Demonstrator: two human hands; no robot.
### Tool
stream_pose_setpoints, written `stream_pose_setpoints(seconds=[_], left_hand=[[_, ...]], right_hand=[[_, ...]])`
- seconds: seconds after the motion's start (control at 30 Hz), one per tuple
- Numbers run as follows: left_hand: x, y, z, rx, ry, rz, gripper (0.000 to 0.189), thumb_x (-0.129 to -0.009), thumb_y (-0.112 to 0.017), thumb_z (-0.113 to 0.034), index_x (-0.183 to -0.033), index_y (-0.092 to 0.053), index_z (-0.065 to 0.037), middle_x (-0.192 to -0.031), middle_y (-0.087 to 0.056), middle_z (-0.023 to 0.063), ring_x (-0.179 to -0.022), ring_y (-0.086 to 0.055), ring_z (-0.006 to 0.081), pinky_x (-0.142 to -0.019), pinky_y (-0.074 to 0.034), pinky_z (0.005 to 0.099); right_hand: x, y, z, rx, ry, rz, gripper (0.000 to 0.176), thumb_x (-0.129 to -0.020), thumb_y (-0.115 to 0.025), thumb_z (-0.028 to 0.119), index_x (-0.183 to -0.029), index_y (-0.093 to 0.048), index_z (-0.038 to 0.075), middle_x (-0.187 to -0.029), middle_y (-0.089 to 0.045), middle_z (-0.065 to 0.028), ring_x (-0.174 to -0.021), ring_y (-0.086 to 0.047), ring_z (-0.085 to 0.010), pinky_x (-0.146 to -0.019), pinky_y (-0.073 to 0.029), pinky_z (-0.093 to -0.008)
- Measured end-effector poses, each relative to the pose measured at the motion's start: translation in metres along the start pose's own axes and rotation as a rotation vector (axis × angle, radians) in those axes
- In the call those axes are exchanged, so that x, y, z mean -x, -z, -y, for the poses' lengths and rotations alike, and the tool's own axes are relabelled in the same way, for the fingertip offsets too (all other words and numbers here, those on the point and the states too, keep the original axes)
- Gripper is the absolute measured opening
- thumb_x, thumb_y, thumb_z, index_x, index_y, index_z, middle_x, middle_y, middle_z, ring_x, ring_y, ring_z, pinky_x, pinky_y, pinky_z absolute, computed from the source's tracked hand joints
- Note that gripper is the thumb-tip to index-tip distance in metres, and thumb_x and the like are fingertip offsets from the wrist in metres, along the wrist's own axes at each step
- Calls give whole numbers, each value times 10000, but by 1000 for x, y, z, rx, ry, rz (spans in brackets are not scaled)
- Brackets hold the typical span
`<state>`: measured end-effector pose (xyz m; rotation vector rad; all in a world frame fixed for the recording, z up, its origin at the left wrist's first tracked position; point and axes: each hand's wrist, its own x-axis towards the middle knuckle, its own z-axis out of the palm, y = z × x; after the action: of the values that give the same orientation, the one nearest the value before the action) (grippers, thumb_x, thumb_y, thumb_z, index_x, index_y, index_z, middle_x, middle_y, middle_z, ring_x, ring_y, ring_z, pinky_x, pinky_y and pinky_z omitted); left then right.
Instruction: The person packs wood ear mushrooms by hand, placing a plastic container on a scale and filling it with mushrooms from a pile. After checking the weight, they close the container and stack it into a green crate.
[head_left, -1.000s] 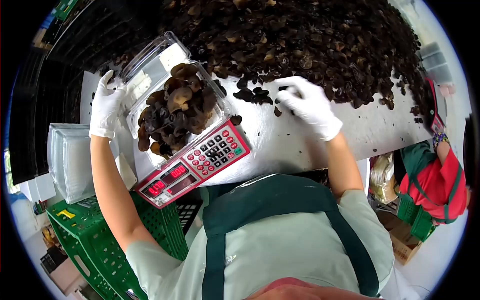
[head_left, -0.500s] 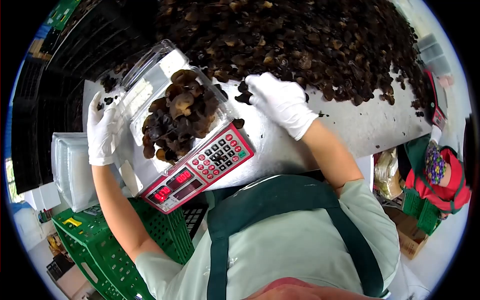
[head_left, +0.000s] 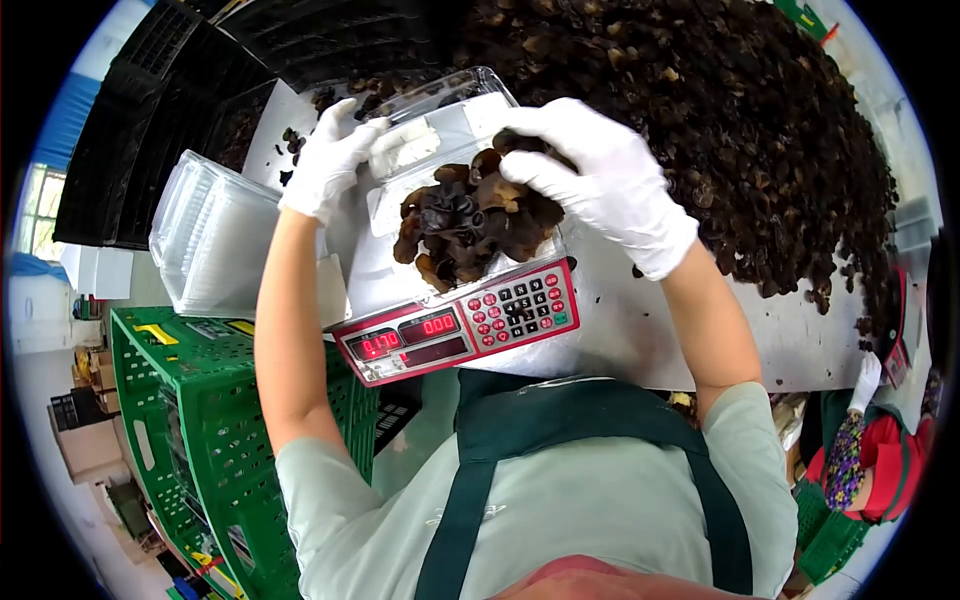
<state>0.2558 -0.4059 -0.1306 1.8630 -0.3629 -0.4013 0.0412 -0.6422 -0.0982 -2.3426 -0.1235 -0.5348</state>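
Observation:
A clear plastic clamshell box (head_left: 385,212) lies open on a red-and-white digital scale (head_left: 455,318), heaped with dark brown wood ear mushrooms (head_left: 460,225). The scale's lit red figures read 0.170 and 0.00. Beside the box's left edge is my white-gloved left hand (head_left: 330,165), its fingers apart and nothing in them. My right hand (head_left: 615,190), gloved too, reaches over the box's right side with thumb and fingers curled round a dark wood ear mushroom (head_left: 530,143) at the top of the heap.
A large pile of wood ear mushrooms (head_left: 720,130) covers the back and right of the metal table (head_left: 690,340). Stacked clear boxes (head_left: 220,240) stand at left above a green crate (head_left: 220,370). Black crates (head_left: 150,130) are behind. Another person's gloved hand (head_left: 866,382) shows at far right.
My right hand has moved from the edge of the pile to the heap in the box. My left hand stays by the box's left side. The whole view has shifted.

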Motion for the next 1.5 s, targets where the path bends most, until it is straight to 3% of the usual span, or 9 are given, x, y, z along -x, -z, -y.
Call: stream_pose_setpoints(seconds=[0.17, 0.33, 0.57, 0.7, 0.83, 0.97, 1.13, 1.3, 1.5], left_hand=[[-26, -3, 24, -340, -77, -52, 895, -794, -816, -187, -1548, -364, -19, -884, -671, 77, -839, -660, 143, -803, -536, 282], [-1, -9, 1, 236, -376, -116, 746, -876, -742, -25, -1523, -371, 16, -888, -646, 7, -790, -609, 68, -720, -499, 204], [50, -2, -37, 141, -300, -48, 401, -917, -679, 6, -1316, -639, 4, -1009, -645, -18, -920, -589, 59, -870, -475, 206], [64, -8, -38, 153, -392, -84, 348, -923, -695, -26, -1269, -673, -60, -956, -621, -48, -785, -504, 22, -695, -429, 171], [90, -14, -42, 62, -392, -134, 336, -914, -682, 8, -1245, -677, -49, -1001, -636, -18, -847, -561, 61, -806, -496, 242], [108, -18, -32, -211, -565, -173, 344, -917, -648, 35, -1249, -677, -47, -1079, -617, 9, -946, -574, 92, -911, -475, 255], [145, -19, -36, -502, -694, -142, 607, -726, -529, 112, -1266, -711, -98, -1024, -601, 85, -867, -583, 198, -855, -484, 301], [190, -46, -23, -589, -515, -47, 475, -829, -610, 88, -1246, -733, -105, -836, -589, 79, -743, -593, 183, -700, -482, 267], [182, -45, 8, -71, -206, -18, 782, -943, -624, -4, -1615, -231, -82, -915, -635, 27, -713, -591, 81, -633, -482, 209]], right_hand=[[-3, -13, -3, -119, 113, -117, 352, -969, -691, 329, -1224, -683, 86, -1144, -696, -85, -998, -693, -262, -853, -556, -339], [30, 20, -3, -380, -598, -187, 265, -977, -661, 135, -1203, -696, 1, -1053, -723, -76, -962, -677, -145, -835, -548, -280], [16, -31, 53, 114, 350, 71, 310, -960, -617, 118, -1262, -684, 93, -1132, -727, -127, -863, -742, -245, -690, -605, -288], [4, -67, 76, 335, 128, 500, 241, -929, -567, 122, -1078, -623, -58, -808, -706, -163, -709, -726, -290, -573, -562, -396], [0, -86, 67, 471, -50, 544, 201, -974, -534, 185, -1099, -640, 68, -842, -725, -110, -660, -714, -273, -574, -566, -411], [13, -28, 54, -3, 323, 156, 275, -920, -630, 55, -1181, -711, 88, -1060, -729, -123, -799, -725, -254, -633, -585, -329], [55, 27, 26, -306, -287, -204, 242, -983, -584, 59, -1159, -748, 41, -931, -693, -20, -686, -553, -43, -609, -458, -193], [76, 24, -3, -666, -619, -7, 586, -1042, -562, 405, -1505, -475, 57, -802, -653, -9, -519, -473, -35, -484, -398, -191], [69, -12, -28, -1095, -594, 180, 565, -1038, -562, 293, -1500, -450, -12, -784, -673, -34, -498, -478, -38, -465, -393, -185]])
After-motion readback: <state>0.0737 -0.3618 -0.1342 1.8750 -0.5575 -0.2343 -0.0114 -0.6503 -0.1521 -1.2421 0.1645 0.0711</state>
